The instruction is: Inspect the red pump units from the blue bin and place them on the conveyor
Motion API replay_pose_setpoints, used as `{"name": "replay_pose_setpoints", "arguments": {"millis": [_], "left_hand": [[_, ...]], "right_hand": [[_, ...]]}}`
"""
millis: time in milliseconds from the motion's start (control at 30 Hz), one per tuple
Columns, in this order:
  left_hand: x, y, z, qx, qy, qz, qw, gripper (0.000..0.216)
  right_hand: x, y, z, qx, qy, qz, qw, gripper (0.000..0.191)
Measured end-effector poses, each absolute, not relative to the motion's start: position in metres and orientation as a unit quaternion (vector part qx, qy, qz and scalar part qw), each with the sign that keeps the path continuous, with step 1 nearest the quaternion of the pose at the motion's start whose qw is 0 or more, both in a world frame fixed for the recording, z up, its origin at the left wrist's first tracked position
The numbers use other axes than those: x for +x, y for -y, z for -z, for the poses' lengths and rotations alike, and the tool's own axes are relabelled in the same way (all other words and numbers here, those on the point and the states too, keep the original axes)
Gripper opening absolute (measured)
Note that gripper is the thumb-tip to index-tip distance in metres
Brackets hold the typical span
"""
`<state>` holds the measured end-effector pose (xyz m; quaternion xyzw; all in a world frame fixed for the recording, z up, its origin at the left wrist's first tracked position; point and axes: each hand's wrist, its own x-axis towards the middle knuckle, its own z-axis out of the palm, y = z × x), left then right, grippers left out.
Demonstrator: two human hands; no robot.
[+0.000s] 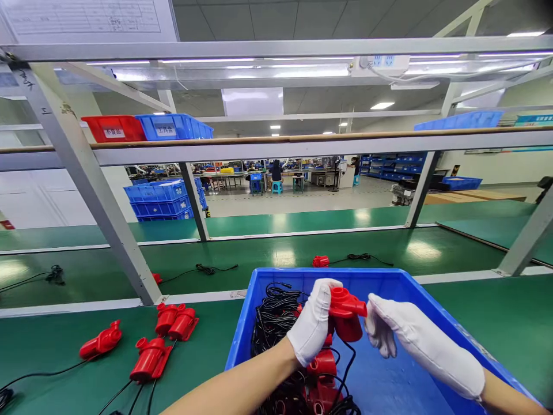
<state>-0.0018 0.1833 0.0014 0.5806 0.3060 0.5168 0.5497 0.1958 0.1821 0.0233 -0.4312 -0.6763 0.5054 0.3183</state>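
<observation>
Red pump (pixel 345 316) between both hands

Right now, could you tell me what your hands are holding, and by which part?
The left hand grips a red plastic part by its left side, above the blue bin. The right hand touches its right edge.

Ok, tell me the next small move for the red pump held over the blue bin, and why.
Probably lift the red pump clear of the blue bin. The left hand grips it and the right hand touches its nozzle, but its black cord trails down into the tangle of cords below, which might snag.
</observation>
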Motion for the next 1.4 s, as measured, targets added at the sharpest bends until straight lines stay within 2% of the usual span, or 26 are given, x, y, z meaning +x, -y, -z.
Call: {"name": "replay_pose_setpoints", "arguments": {"millis": [100, 200, 367, 533, 600, 733, 800, 900, 1000, 1100, 1200, 1300, 1400], "left_hand": [[-0.002, -0.185, -0.002, 0.579, -0.299, -0.541, 0.531, 0.06], [-0.003, -0.185, 0.001, 0.63, -0.315, -0.556, 0.441, 0.056], [-0.002, -0.188, 0.016, 0.736, -0.28, -0.556, 0.265, 0.073], [0.0, -0.192, 0.019, 0.773, -0.258, -0.579, 0.032, 0.107], [0.0, -0.193, 0.018, 0.765, -0.303, -0.568, -0.012, 0.106], [-0.004, -0.195, 0.019, 0.743, -0.385, -0.541, 0.086, 0.078], [-0.006, -0.198, 0.018, 0.735, -0.4, -0.528, 0.141, 0.063], [-0.008, -0.202, 0.012, 0.74, -0.423, -0.49, 0.183, 0.045], [-0.008, -0.2, 0.003, 0.778, -0.431, -0.408, 0.207, 0.028], [-0.009, -0.191, 0.0, 0.809, -0.435, -0.316, 0.239, 0.036], [-0.012, -0.186, 0.002, 0.799, -0.448, -0.264, 0.3, 0.058], [-0.015, -0.187, 0.005, 0.793, -0.46, -0.261, 0.302, 0.068], [-0.013, -0.192, 0.006, 0.797, -0.469, -0.25, 0.286, 0.07]], "right_hand": [[0.196, -0.18, -0.02, -0.41, 0.686, -0.508, 0.321, 0.067], [0.195, -0.18, -0.019, -0.422, 0.696, -0.49, 0.312, 0.066], [0.195, -0.176, -0.019, -0.454, 0.746, -0.421, 0.244, 0.06], [0.206, -0.176, -0.028, -0.375, 0.86, -0.213, 0.273, 0.05], [0.209, -0.177, -0.035, -0.305, 0.894, -0.176, 0.278, 0.043], [0.212, -0.181, -0.042, -0.194, 0.94, -0.052, 0.275, 0.039], [0.213, -0.183, -0.04, -0.166, 0.947, -0.04, 0.271, 0.038], [0.215, -0.185, -0.036, -0.214, 0.918, -0.131, 0.308, 0.043], [0.219, -0.188, -0.038, -0.304, 0.824, -0.296, 0.376, 0.04], [0.226, -0.197, -0.048, -0.295, 0.709, -0.466, 0.439, 0.05], [0.248, -0.22, -0.069, -0.336, 0.603, -0.516, 0.507, 0.05], [0.292, -0.256, -0.105, -0.443, 0.55, -0.452, 0.546, 0.041], [0.347, -0.298, -0.147, -0.598, 0.565, -0.26, 0.506, 0.042]]}}
